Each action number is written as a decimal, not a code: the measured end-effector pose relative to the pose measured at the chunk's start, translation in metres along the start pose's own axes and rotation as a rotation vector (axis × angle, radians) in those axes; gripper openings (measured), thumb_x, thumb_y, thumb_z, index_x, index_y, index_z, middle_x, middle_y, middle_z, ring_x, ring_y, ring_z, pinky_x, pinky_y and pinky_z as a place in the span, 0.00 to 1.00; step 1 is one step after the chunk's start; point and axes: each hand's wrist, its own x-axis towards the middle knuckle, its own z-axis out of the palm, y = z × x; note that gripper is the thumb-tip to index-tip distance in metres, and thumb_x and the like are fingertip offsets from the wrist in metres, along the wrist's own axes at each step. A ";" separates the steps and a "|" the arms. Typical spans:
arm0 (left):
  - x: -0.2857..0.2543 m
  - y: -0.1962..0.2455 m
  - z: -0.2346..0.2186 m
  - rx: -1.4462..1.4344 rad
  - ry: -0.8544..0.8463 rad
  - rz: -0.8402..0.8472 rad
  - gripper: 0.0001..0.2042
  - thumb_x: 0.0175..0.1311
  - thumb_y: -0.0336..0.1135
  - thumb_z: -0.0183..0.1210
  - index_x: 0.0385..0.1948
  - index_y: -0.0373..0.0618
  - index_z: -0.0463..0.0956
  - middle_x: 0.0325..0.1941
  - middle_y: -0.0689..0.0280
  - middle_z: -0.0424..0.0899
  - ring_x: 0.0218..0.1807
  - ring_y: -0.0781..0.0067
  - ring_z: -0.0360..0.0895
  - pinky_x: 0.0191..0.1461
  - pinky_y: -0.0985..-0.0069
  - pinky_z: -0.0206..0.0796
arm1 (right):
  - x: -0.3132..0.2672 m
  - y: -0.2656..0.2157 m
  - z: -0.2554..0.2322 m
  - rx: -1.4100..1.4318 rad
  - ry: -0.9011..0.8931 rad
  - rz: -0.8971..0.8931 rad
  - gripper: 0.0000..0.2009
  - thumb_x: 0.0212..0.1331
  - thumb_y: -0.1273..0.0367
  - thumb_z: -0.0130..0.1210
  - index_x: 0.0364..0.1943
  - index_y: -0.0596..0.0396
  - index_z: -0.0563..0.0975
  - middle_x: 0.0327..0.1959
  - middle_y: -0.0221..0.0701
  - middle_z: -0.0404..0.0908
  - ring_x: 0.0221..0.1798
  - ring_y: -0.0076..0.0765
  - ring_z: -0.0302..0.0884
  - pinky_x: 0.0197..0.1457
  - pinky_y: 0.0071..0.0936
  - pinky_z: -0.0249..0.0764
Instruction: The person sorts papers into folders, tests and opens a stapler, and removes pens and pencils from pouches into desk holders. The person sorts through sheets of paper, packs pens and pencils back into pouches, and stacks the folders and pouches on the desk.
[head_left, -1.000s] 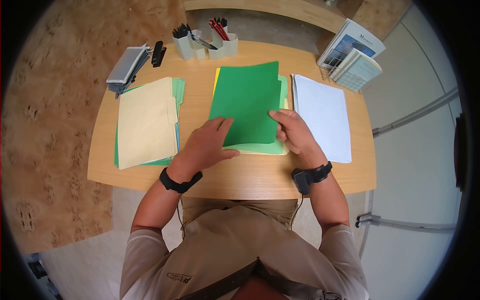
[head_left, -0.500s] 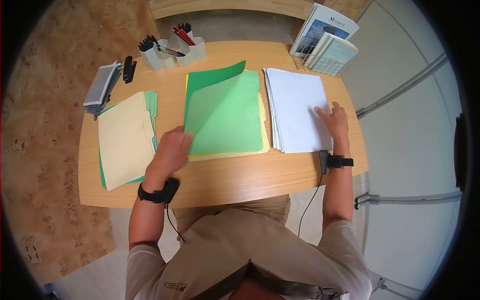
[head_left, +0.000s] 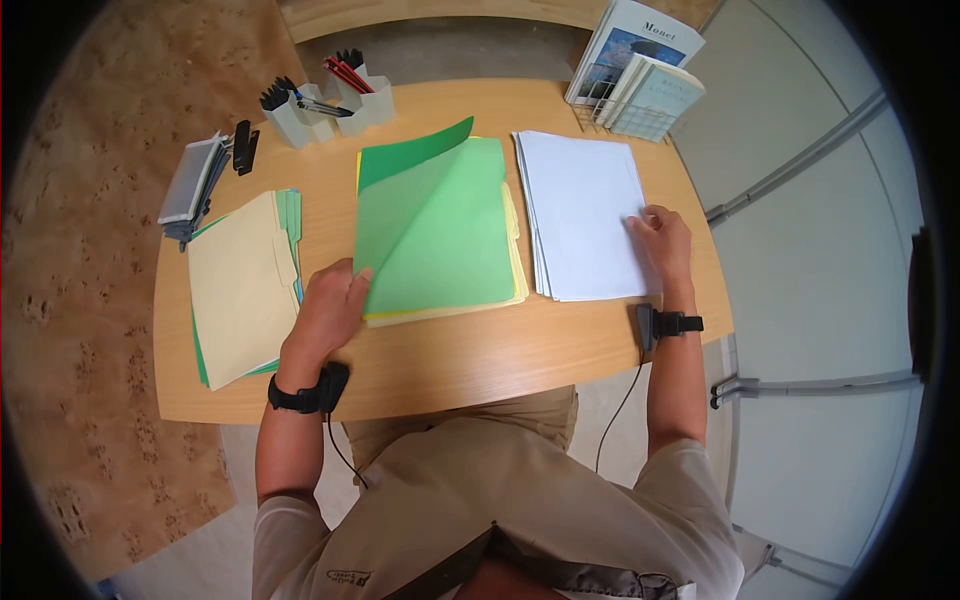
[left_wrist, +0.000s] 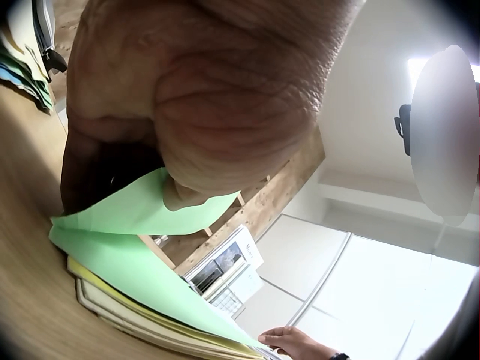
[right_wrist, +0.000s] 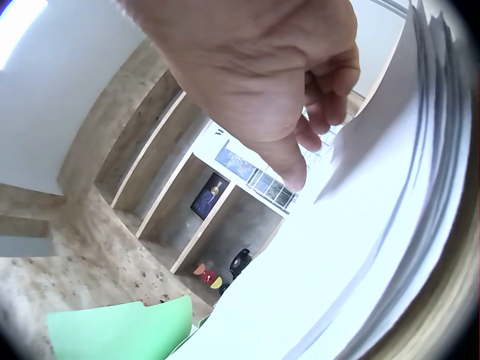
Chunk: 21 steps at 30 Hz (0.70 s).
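Observation:
In the head view a light green folder [head_left: 445,250] lies spread at mid-desk, with a raised dark green edge [head_left: 410,155] at its upper left. My left hand [head_left: 332,305] pinches its near left side; in the left wrist view, the thumb presses a raised light green flap [left_wrist: 135,206] above the lower panel. Yellow and cream folders [left_wrist: 142,319] lie beneath. At the right edge of a stack of white paper [head_left: 580,215], my right hand [head_left: 665,240] has loosely bent fingers. The right wrist view shows its thumb and fingertips apart, close over the top sheet [right_wrist: 315,255].
Cream and green folders [head_left: 240,285] form a pile at the left. Grey pouches [head_left: 192,185], a black stapler [head_left: 244,147] and pen holders [head_left: 330,115] stand along the back left. A wire rack [head_left: 625,110] with booklets is at the back right.
My right hand has left the green folder for the paper stack's right edge, its fingers drawing closer together there. The folder has come down onto the pile, and my left hand has shifted to its left side.

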 end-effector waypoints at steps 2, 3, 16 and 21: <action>0.001 0.002 -0.001 0.009 -0.003 -0.007 0.18 0.76 0.39 0.52 0.32 0.28 0.73 0.31 0.38 0.77 0.38 0.31 0.75 0.44 0.51 0.67 | 0.002 0.007 0.007 -0.046 -0.049 0.000 0.25 0.49 0.59 0.75 0.45 0.65 0.84 0.40 0.49 0.88 0.43 0.47 0.86 0.48 0.37 0.80; 0.001 0.003 -0.002 0.013 -0.005 -0.011 0.18 0.76 0.39 0.52 0.32 0.28 0.73 0.31 0.38 0.77 0.38 0.31 0.75 0.43 0.51 0.67 | 0.004 0.009 0.010 -0.092 -0.100 -0.006 0.26 0.48 0.59 0.76 0.45 0.66 0.84 0.41 0.50 0.87 0.44 0.48 0.86 0.49 0.38 0.80; -0.001 0.001 -0.002 0.004 0.013 -0.012 0.17 0.75 0.38 0.53 0.32 0.28 0.74 0.32 0.38 0.78 0.38 0.31 0.75 0.43 0.51 0.67 | 0.011 0.015 0.009 -0.040 -0.113 0.007 0.18 0.53 0.63 0.72 0.41 0.63 0.82 0.36 0.43 0.88 0.37 0.47 0.84 0.45 0.38 0.78; -0.008 0.001 -0.009 -0.057 0.039 -0.031 0.18 0.77 0.41 0.52 0.34 0.30 0.75 0.30 0.40 0.77 0.34 0.36 0.73 0.42 0.55 0.68 | 0.000 0.014 -0.006 0.493 -0.158 0.070 0.13 0.65 0.67 0.64 0.40 0.67 0.82 0.31 0.33 0.87 0.30 0.27 0.80 0.38 0.27 0.76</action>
